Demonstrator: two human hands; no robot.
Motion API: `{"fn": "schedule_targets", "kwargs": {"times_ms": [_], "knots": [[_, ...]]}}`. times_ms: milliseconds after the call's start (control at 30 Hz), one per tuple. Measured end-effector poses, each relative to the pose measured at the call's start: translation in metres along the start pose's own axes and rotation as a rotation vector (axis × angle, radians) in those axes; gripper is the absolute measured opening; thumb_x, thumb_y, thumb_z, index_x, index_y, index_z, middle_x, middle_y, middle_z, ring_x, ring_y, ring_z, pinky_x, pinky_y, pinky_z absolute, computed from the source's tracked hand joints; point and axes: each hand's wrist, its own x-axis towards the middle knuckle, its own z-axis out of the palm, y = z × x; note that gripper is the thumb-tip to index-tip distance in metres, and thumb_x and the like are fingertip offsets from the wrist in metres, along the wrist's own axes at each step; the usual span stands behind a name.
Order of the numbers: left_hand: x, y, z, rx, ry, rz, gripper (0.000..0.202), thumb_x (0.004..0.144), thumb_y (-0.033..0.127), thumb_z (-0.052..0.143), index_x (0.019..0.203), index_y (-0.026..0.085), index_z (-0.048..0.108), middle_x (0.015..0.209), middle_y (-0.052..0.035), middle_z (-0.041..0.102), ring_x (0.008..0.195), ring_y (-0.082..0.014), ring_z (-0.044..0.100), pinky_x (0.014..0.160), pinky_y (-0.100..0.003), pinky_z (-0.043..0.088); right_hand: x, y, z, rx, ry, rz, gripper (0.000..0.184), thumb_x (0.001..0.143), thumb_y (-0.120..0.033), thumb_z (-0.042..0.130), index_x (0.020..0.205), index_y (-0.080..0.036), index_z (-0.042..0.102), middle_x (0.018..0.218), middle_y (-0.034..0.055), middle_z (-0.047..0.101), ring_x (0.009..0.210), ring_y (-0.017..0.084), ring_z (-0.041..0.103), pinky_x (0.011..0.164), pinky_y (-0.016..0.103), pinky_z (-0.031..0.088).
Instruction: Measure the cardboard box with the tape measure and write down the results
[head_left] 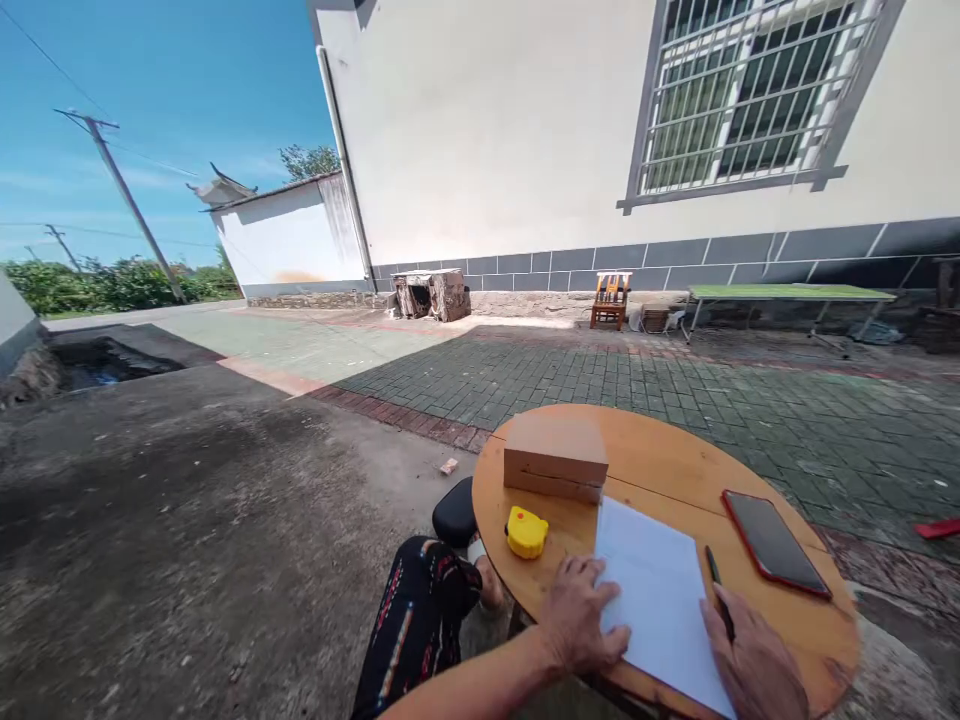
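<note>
A round wooden table (675, 465) stands in front of me outdoors. A white sheet of paper (660, 590) lies on it. My left hand (581, 615) rests flat on the paper's left edge, fingers spread. My right hand (754, 665) sits at the paper's right edge, closed around a dark pen (718, 590). A yellow tape measure (526, 532) lies left of the paper. Behind it sits a wooden block (555, 457). A phone in a red case (776, 545) lies on the right side of the table.
My leg in patterned trousers (412, 630) and a black stool (455, 512) are left of the table. Paved ground stretches to a white house wall with a small wooden chair (611, 298), a green bench (787, 293) and a barred window (746, 90).
</note>
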Motion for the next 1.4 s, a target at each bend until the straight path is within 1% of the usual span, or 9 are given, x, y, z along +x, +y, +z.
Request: {"fn": "schedule_targets", "kwargs": {"times_ms": [67, 133, 200, 267, 467, 667, 867, 1133, 1400], "knots": [[-0.002, 0.003, -0.005, -0.037, -0.033, -0.018, 0.042, 0.074, 0.045, 0.066, 0.110, 0.023, 0.067, 0.130, -0.0087, 0.059, 0.115, -0.0282, 0.053, 0.103, -0.043, 0.040, -0.003, -0.027, -0.018, -0.097, -0.061, 0.013, 0.043, 0.086, -0.046, 0.039, 0.104, -0.018, 0.065, 0.106, 0.0213, 0.069, 0.097, 0.037, 0.063, 0.083, 0.052, 0.048], [-0.002, 0.004, -0.007, -0.077, -0.075, -0.035, 0.041, 0.075, 0.041, 0.066, 0.111, 0.021, 0.066, 0.133, -0.0105, 0.056, 0.119, -0.0302, 0.050, 0.104, -0.046, 0.038, -0.002, -0.048, -0.029, -0.126, -0.099, 0.030, 0.046, 0.089, -0.040, 0.035, 0.105, -0.009, 0.065, 0.105, 0.0234, 0.069, 0.096, 0.035, 0.062, 0.084, 0.049, 0.047], [-0.002, 0.002, -0.006, -0.111, -0.112, -0.046, 0.041, 0.077, 0.039, 0.064, 0.114, 0.021, 0.065, 0.138, -0.0105, 0.052, 0.124, -0.0310, 0.045, 0.106, -0.047, 0.035, 0.001, -0.057, -0.033, -0.158, -0.137, 0.074, 0.044, 0.091, -0.037, 0.035, 0.109, -0.010, 0.065, 0.110, 0.0203, 0.068, 0.097, 0.032, 0.061, 0.087, 0.046, 0.045], [-0.001, 0.001, -0.006, -0.133, -0.140, -0.054, 0.041, 0.080, 0.037, 0.061, 0.118, 0.021, 0.063, 0.139, -0.0104, 0.050, 0.126, -0.0300, 0.043, 0.108, -0.047, 0.033, 0.000, -0.056, -0.031, -0.173, -0.167, 0.110, 0.042, 0.092, -0.036, 0.038, 0.114, -0.011, 0.063, 0.117, 0.0178, 0.066, 0.103, 0.029, 0.058, 0.091, 0.042, 0.043], [-0.001, 0.003, -0.013, -0.119, -0.148, -0.061, 0.041, 0.079, 0.035, 0.062, 0.117, 0.022, 0.063, 0.137, -0.0091, 0.052, 0.125, -0.0280, 0.044, 0.108, -0.045, 0.033, -0.007, -0.049, -0.028, -0.146, -0.166, 0.129, 0.039, 0.093, -0.034, 0.041, 0.118, -0.012, 0.061, 0.122, 0.0166, 0.063, 0.109, 0.028, 0.055, 0.094, 0.041, 0.040], [0.001, 0.007, -0.015, -0.099, -0.115, -0.060, 0.040, 0.077, 0.033, 0.063, 0.115, 0.021, 0.065, 0.136, -0.0095, 0.054, 0.123, -0.0285, 0.046, 0.106, -0.045, 0.035, -0.004, -0.052, -0.030, -0.143, -0.153, 0.111, 0.038, 0.093, -0.033, 0.040, 0.114, -0.011, 0.063, 0.119, 0.0171, 0.065, 0.106, 0.028, 0.057, 0.094, 0.041, 0.041], [0.000, 0.008, -0.015, -0.109, -0.101, -0.065, 0.039, 0.076, 0.033, 0.063, 0.114, 0.022, 0.065, 0.134, -0.0091, 0.055, 0.122, -0.0287, 0.047, 0.107, -0.045, 0.035, -0.006, -0.050, -0.029, -0.152, -0.147, 0.113, 0.042, 0.093, -0.033, 0.039, 0.115, -0.008, 0.063, 0.119, 0.0190, 0.066, 0.109, 0.030, 0.057, 0.094, 0.042, 0.042], [-0.001, 0.007, -0.012, -0.124, -0.086, -0.080, 0.037, 0.075, 0.035, 0.063, 0.110, 0.024, 0.066, 0.134, -0.0082, 0.056, 0.122, -0.0287, 0.048, 0.107, -0.044, 0.034, -0.006, -0.046, -0.026, -0.144, -0.128, 0.115, 0.041, 0.091, -0.035, 0.038, 0.111, -0.011, 0.065, 0.116, 0.0173, 0.068, 0.105, 0.029, 0.061, 0.093, 0.042, 0.045], [-0.004, 0.008, -0.013, -0.139, -0.087, -0.096, 0.038, 0.077, 0.036, 0.062, 0.113, 0.025, 0.065, 0.135, -0.0069, 0.055, 0.124, -0.0281, 0.046, 0.110, -0.044, 0.032, -0.005, -0.046, -0.027, -0.131, -0.085, 0.126, 0.038, 0.091, -0.035, 0.037, 0.105, -0.017, 0.067, 0.109, 0.0131, 0.071, 0.101, 0.027, 0.063, 0.091, 0.040, 0.046]]}}
